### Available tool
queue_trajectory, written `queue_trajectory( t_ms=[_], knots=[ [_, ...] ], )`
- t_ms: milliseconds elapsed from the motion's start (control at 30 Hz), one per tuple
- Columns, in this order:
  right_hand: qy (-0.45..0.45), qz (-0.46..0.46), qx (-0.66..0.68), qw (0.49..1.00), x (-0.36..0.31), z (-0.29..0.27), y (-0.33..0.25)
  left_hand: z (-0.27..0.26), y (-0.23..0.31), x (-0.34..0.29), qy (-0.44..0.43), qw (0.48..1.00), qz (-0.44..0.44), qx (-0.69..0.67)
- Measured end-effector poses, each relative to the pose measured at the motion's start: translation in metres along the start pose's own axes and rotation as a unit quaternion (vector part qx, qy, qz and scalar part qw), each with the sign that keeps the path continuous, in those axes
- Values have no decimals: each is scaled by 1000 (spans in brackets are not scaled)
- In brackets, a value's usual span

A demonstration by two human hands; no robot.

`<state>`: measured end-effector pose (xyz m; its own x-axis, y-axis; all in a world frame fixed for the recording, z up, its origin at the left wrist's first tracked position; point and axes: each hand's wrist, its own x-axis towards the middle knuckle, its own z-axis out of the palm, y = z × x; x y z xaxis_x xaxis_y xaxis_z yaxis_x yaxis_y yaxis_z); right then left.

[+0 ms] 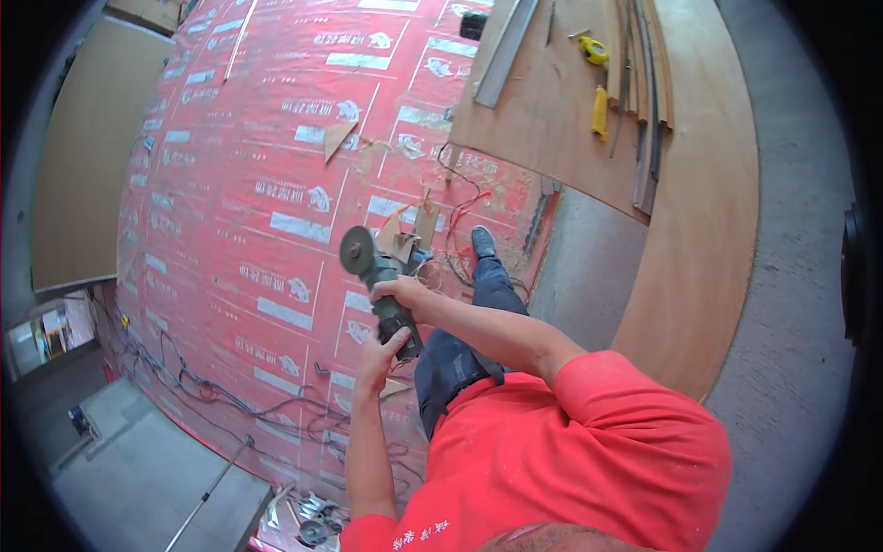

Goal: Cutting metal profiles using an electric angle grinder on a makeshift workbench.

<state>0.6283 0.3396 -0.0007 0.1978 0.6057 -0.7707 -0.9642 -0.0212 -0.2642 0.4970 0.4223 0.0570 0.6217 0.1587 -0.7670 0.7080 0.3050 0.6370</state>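
Observation:
An angle grinder (379,276) with a dark body is in both my hands, held in front of me over the floor. Its round grey disc (357,250) points away to the upper left, free of any workpiece. My right hand (401,292) wraps round the middle of the body. Farther back, my left hand (375,361) grips the rear end, its thumb lying along the housing. Whether the disc is spinning I cannot tell.
Red printed sheeting (248,212) covers the floor, with wood scraps (405,241) and cords near my foot. Black cables (221,391) snake along the lower left. At the right, a plywood board (552,124) carries long strips (635,83), a yellow tape measure (593,50) and a yellow-handled tool (600,114).

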Motion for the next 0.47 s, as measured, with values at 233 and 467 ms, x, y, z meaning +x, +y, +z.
queue_trajectory(
  t_ms=[233, 467],
  knots=[
    [169, 20, -37, 985, 16, -71, 18, 28, -28, 63, 23, 925, 93, 368],
    [335, -72, 2, 939, 114, -310, 23, 151, -35, 157, 106, 845, 341, 398]
  ],
)
